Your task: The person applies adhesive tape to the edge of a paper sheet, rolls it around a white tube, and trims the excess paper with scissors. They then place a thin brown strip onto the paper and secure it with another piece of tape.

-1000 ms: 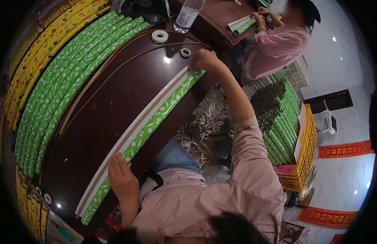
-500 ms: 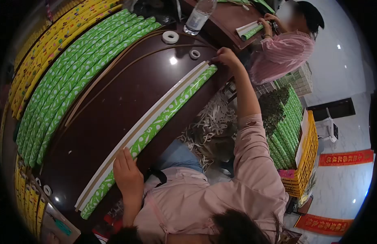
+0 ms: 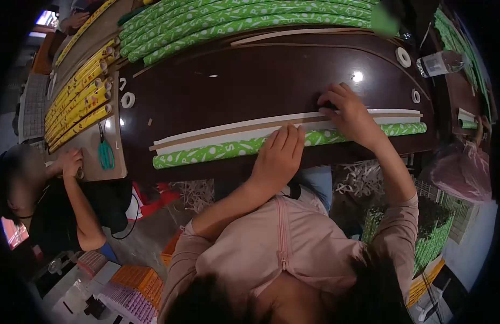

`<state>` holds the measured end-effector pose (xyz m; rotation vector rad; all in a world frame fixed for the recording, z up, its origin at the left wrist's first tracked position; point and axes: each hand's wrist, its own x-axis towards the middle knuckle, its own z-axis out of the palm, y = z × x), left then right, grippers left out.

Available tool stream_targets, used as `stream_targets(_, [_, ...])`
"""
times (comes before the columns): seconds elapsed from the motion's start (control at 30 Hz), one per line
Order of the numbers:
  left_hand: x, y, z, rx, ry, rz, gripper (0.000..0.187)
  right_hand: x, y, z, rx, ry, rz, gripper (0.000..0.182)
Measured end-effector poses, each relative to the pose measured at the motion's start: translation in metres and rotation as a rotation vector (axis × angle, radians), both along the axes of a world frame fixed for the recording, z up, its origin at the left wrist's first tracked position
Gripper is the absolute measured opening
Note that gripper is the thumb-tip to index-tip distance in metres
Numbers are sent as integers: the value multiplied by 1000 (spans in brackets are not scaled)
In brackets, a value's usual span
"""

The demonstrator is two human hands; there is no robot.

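Observation:
A long green patterned roll (image 3: 207,153) lies along the front of the dark table, with a white edge and a narrow brown strip (image 3: 217,128) running beside it. My left hand (image 3: 278,156) rests on the middle of the roll, its fingers flat and side by side. To its right, my right hand (image 3: 351,112) is over the strip and the white edge, thumb and fingers apart and bent, with nothing visible between them. Its palm side is hidden.
Green rolls (image 3: 250,19) line the table's back; yellow rolls (image 3: 80,100) and teal scissors (image 3: 105,154) are left. Tape rolls (image 3: 403,57) and a bottle (image 3: 440,63) stand right. A co-worker's hand (image 3: 72,162) is left, another person's hand (image 3: 481,129) far right.
The view has swung left, showing more of the table's left side. My right hand has moved from the roll's right end inward, near my left hand, which stays on the roll.

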<state>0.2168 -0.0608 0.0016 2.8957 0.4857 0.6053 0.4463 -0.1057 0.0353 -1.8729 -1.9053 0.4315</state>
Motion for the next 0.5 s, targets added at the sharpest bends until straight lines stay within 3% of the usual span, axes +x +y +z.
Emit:
stream_targets(0.2, [-2, -1, 0, -72, -41, -6, 43, -8, 10, 13, -195, -43, 34, 18])
stream_targets(0.33, [-2, -3, -3, -59, -75, -11, 40, -19, 24, 3, -117, -20, 140, 17])
stream_targets(0.4, [-4, -3, -3, -57, -65, -18, 40, -37, 38, 1, -116, 268, 106, 15])
stream_targets(0.43, [-4, -4, -4, -54, -53, -22, 40, -47, 46, 6, -116, 266, 106, 15])
stream_targets(0.5, [-3, -4, -8, -43, -89, -12, 40, -66, 63, 17, -349, 416, 53, 14])
